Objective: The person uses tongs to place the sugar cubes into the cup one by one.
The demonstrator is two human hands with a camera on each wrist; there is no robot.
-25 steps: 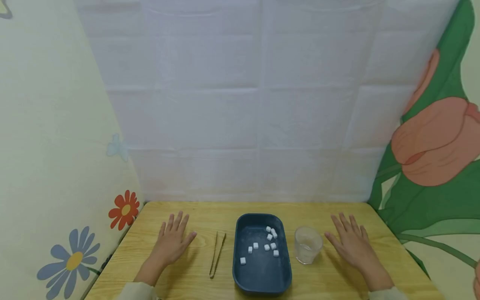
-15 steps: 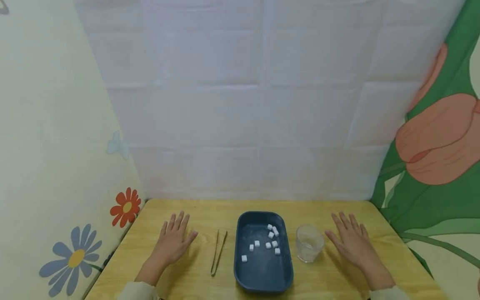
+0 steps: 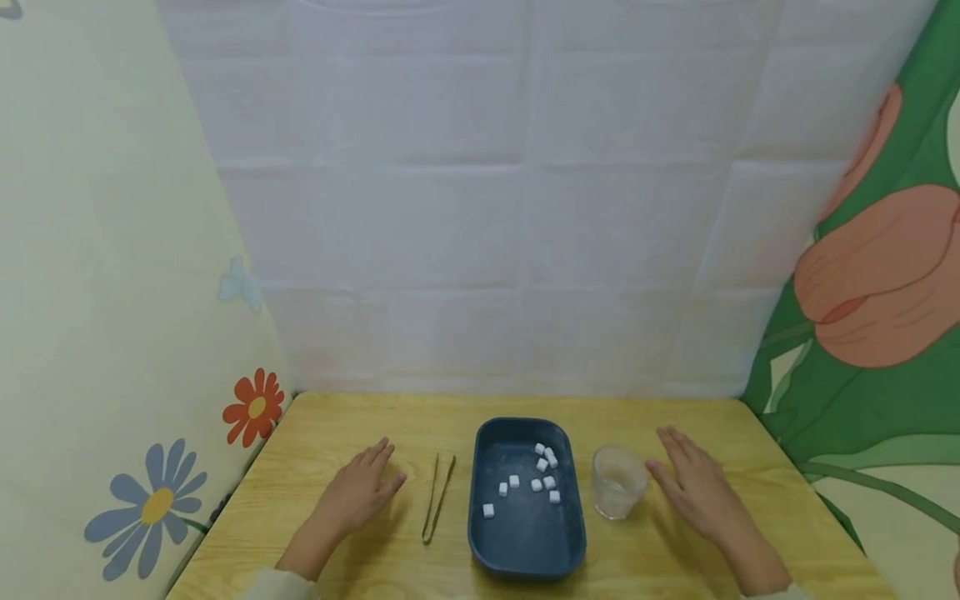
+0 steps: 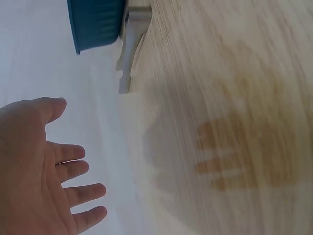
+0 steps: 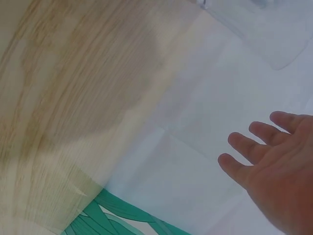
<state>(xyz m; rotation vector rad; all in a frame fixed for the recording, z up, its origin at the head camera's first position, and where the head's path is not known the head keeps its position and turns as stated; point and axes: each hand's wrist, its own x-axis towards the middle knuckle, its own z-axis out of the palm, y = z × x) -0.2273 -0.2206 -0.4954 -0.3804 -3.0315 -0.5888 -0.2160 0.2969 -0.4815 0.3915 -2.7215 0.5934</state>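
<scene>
Splayed tongs (image 4: 131, 41), clear upright glass (image 3: 618, 483)

A yellowish wood-grain tabletop (image 3: 420, 419) with rounded far corners bears three things in a row: slim V-shaped metal tongs (image 3: 443, 492), arms spread apart; a dark-blue round-cornered rectangular tray (image 3: 528, 542); and, just beside it, an upright clear drinking glass (image 3: 618, 485).

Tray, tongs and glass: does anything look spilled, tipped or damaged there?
Nothing stands out: the white cubes lie inside the blue tray, the glass stands upright to its right, and the tongs lie to its left. No spill or damage shows.
</scene>
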